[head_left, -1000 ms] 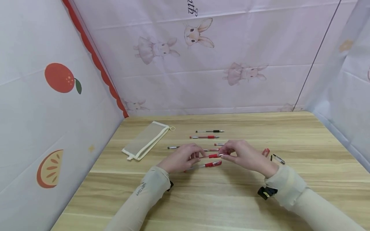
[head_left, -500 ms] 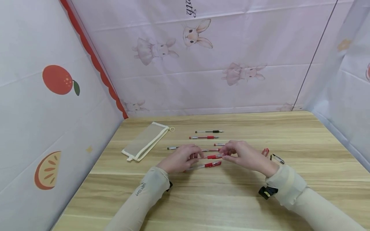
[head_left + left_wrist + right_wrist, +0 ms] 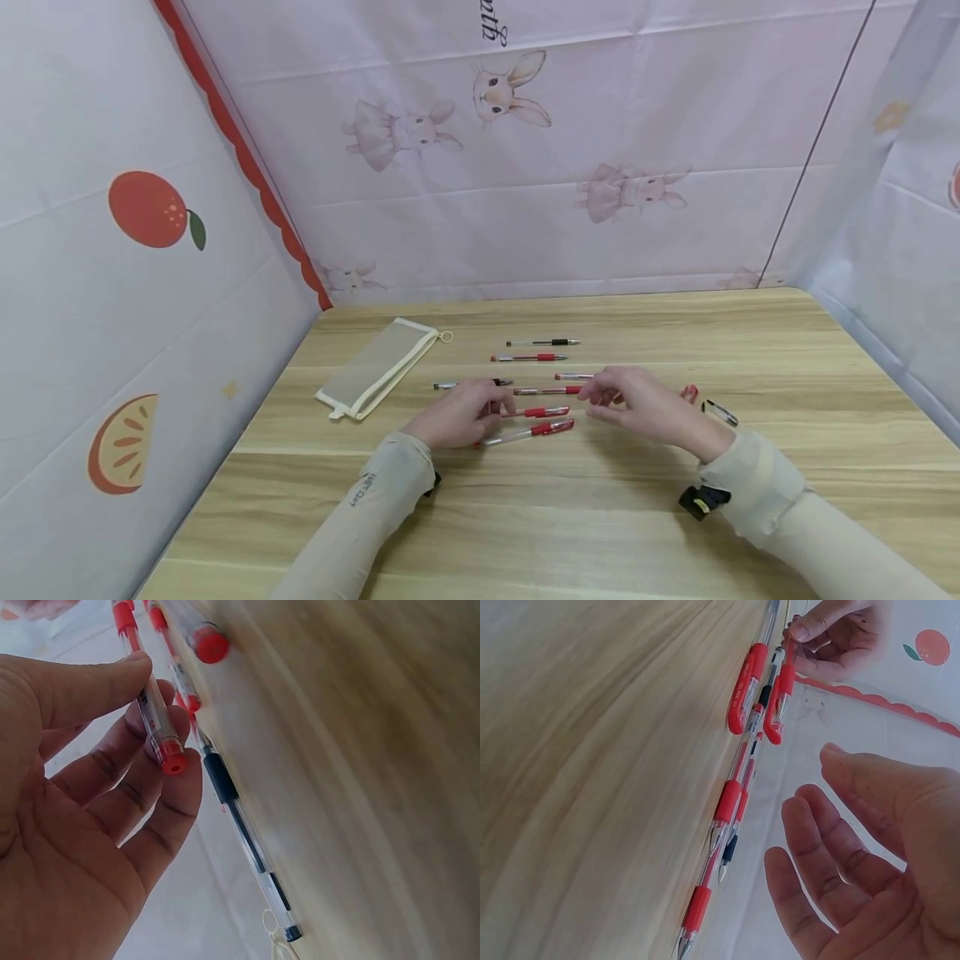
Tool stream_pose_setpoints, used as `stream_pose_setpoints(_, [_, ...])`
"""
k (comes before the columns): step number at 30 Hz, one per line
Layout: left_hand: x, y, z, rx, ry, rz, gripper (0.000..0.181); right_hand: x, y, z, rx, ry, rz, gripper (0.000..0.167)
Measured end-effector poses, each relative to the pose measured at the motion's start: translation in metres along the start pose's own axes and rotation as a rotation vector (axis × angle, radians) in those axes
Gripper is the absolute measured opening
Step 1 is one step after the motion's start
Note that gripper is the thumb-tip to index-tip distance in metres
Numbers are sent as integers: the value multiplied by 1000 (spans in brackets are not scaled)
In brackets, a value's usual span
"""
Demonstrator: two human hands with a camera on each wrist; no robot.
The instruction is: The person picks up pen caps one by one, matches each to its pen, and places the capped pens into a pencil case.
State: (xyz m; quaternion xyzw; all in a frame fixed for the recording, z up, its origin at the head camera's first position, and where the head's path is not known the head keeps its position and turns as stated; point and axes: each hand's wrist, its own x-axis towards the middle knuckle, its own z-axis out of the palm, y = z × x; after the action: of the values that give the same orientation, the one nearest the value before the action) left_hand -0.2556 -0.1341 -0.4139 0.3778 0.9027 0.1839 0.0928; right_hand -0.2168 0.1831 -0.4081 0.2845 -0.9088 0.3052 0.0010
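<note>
Our right hand (image 3: pixel 648 408) has drawn slightly away from the red pen (image 3: pixel 543 412), toward the right edge of the surface (image 3: pixel 525 517), its fingers now spread apart. With our left hand (image 3: pixel 462 414) we pinch that pen near its left end, between a second capped red pen (image 3: pixel 551 427) nearer us and other pens (image 3: pixel 540 357) toward the back edge; our mesh pouch (image 3: pixel 375 367) lies near the left edge.

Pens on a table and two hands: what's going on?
A person's left hand pinches a capped red pen above the table. The right hand, fingers relaxed, holds nothing. Other red and black pens lie on the table, with a pale pouch to the left and what look like loose caps to the right.
</note>
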Motion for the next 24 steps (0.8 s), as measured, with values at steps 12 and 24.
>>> stream_pose_setpoints(12, [-6,-8,1,12,1,-33,17,-6,7,-3,7,-2,39,19])
stream_pose_setpoints(24, [-13,-15,2,27,-1,-81,15,-13,12,-7,1,17,43,17])
